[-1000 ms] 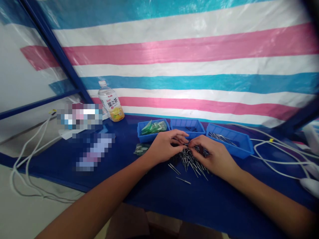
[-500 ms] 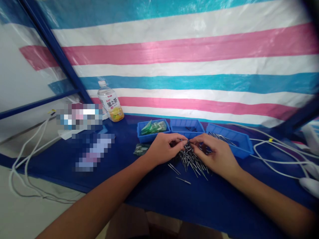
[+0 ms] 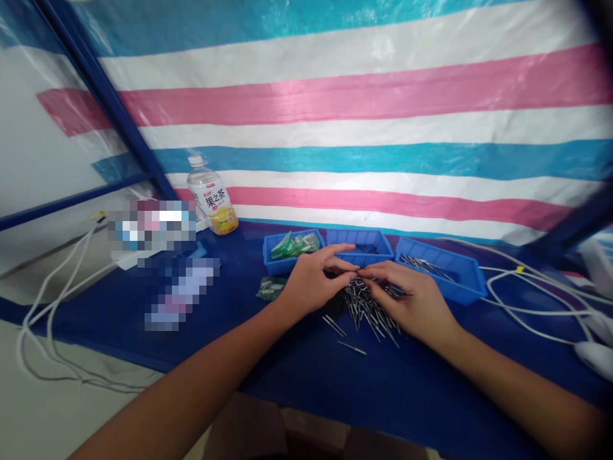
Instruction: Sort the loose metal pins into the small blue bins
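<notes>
A heap of thin metal blind rivets [image 3: 366, 313] lies on the blue tabletop under my fingertips. My left hand [image 3: 316, 280] is closed in a pinch at the heap's far edge, its index finger stretched out above. Tip to tip with it, my right hand [image 3: 414, 297] pinches from the other side. Whatever is between the fingertips is too small and covered to make out. Three blue trays stand just beyond: a left tray [image 3: 269, 263] with green plastic packets [image 3: 297, 245], a middle tray [image 3: 342, 257] with a few dark pieces, and a right tray [image 3: 460, 291] with several rivets [image 3: 426, 265].
Loose rivets [image 3: 352, 347] lie nearer the front edge. A small clear bag [image 3: 271, 289] sits left of my left hand. Farther left is a drink bottle [image 3: 214, 198]. White cables [image 3: 527, 312] run along the right side, by a white mouse [image 3: 594, 359]. Striped sheeting [image 3: 364, 102] hangs behind.
My left index finger has lifted and straightened away from the pinch. The joined fingertips have shifted slightly, and my right hand has moved a little left. The heap looks much the same.
</notes>
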